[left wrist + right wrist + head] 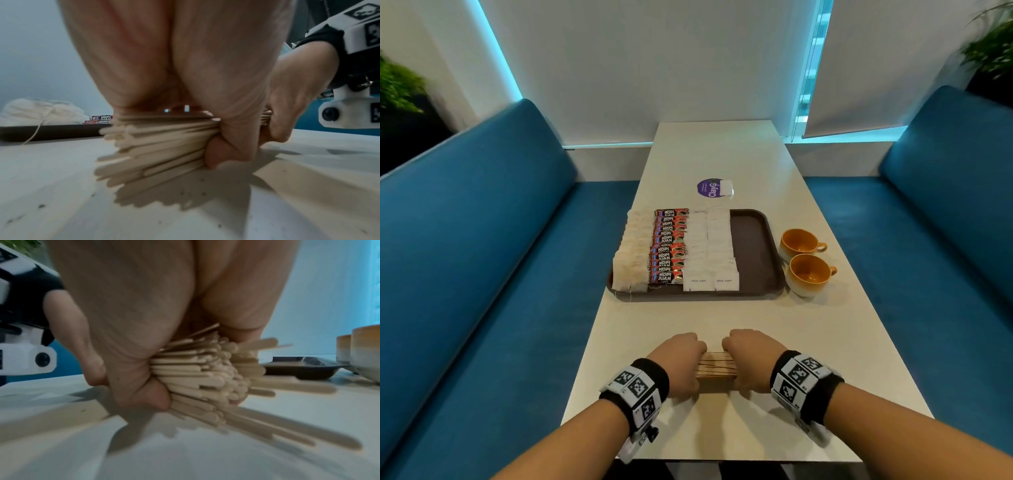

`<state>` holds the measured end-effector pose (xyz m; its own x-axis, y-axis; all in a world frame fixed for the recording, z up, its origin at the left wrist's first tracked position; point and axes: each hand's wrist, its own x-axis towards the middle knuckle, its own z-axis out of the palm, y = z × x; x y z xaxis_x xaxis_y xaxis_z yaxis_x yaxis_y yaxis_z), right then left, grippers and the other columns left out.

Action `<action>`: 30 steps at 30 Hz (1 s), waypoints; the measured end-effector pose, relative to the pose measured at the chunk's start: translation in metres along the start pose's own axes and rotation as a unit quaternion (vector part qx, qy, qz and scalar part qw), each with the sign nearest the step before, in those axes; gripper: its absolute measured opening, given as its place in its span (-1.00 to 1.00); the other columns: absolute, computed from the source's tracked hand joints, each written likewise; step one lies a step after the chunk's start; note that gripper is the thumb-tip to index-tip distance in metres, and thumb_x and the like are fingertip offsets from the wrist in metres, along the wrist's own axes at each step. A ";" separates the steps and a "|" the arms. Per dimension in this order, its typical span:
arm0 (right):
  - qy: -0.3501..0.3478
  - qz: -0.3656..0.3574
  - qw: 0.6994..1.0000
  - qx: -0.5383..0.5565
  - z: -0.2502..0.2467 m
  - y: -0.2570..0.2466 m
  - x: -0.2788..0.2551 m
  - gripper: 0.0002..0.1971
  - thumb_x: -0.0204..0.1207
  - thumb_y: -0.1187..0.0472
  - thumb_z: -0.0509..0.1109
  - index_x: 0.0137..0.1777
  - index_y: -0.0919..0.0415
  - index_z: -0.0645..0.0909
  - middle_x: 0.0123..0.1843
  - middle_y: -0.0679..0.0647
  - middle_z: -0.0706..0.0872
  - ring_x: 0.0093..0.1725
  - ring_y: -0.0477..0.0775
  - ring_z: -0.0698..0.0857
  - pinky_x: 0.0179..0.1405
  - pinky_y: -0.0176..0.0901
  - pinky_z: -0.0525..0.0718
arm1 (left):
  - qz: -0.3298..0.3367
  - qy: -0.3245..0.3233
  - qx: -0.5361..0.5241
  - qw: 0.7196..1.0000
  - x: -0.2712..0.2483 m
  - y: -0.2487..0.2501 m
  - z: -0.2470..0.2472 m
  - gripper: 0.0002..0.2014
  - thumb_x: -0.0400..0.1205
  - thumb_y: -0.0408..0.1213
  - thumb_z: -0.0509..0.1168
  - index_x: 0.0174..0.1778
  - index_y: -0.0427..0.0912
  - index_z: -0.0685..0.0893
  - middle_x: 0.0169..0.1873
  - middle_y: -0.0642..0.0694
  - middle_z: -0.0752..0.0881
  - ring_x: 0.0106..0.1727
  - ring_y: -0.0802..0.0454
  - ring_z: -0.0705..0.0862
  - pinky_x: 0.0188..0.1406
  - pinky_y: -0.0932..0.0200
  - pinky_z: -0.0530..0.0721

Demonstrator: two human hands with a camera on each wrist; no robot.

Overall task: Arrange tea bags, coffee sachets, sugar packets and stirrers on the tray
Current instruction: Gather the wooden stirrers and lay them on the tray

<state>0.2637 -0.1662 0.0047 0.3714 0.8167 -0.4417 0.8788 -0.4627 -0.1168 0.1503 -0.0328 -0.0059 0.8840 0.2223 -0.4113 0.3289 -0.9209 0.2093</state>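
1. The long white table [756, 164] is seen from one end. On it, at 12 o'clock from the hands, a dark brown tray [755, 246] is set. The right part of the tray is bare.

2. On the left part of the tray, four rows have been laid: tea bags [631, 253] at the far left, then coffee sachets [667, 245], then two rows of sugar packets [710, 253].

3. Two orange cups [806, 260] are placed at 3 o'clock from the tray, just beside it.

4. A bundle of wooden stirrers [717, 366] is held near the table's close edge. Its long way runs from 9 o'clock to 3 o'clock. One end is gripped by the left hand [678, 363], the other by the right hand [751, 359]. Both hands are curled tight round the sticks. Each hand looks about as near to the tray as the other.

5. To reach the bare part, the bundle would most likely be carried toward 12 o'clock and a little toward 1 o'clock.

6. "KOPI JUAN" can be read on the sachets. "white sugar" can be read on the front packets. "Clay" can be read on a purple round sticker [707, 187] past the tray; the rest is covered.
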 end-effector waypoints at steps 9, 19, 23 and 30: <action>0.002 0.024 1.000 0.010 0.001 -0.001 0.000 -0.71 0.33 0.10 0.60 0.02 0.14 0.72 -0.06 0.09 0.74 -0.10 0.14 0.74 -0.16 -0.07 0.72 | -0.009 0.002 0.005 1.000 -0.002 0.006 -0.001 -0.72 0.51 -0.32 0.41 0.14 -0.13 0.65 0.03 -0.12 0.67 0.05 -0.12 0.67 0.07 -0.02 0.75; -0.005 0.007 0.999 0.042 -0.002 0.005 -0.001 -0.75 0.41 0.15 0.55 0.09 0.10 0.73 -0.07 0.07 0.76 -0.12 0.11 0.75 -0.13 -0.08 0.75 | 0.002 0.023 -0.002 1.000 -0.002 0.009 0.000 -0.78 0.55 -0.35 0.33 0.11 -0.11 0.65 0.03 -0.12 0.67 0.07 -0.13 0.65 0.06 0.01 0.68; -0.008 0.030 0.999 0.038 -0.004 0.007 0.000 -0.73 0.37 0.22 0.58 0.09 0.12 0.77 -0.14 0.06 0.74 -0.17 0.12 0.76 -0.14 -0.09 0.77 | 0.005 0.018 -0.026 1.000 0.000 0.009 -0.001 -0.76 0.54 -0.32 0.34 0.12 -0.09 0.64 0.01 -0.10 0.68 0.05 -0.10 0.65 0.06 0.02 0.70; 0.037 0.042 0.998 -0.001 -0.011 0.004 0.001 -0.79 0.40 -0.01 0.50 -0.02 0.03 0.71 -0.18 0.00 0.71 -0.18 0.09 0.73 -0.19 -0.10 0.69 | 0.023 0.017 -0.068 0.997 -0.001 0.007 -0.007 -0.81 0.52 -0.28 0.37 0.01 -0.03 0.59 -0.01 -0.11 0.71 0.00 -0.09 0.67 -0.10 0.09 0.63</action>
<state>0.2704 -0.1632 0.0134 0.4655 0.7983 -0.3820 0.8442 -0.5302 -0.0793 0.1542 -0.0376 0.0028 0.9088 0.1941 -0.3693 0.3284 -0.8788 0.3463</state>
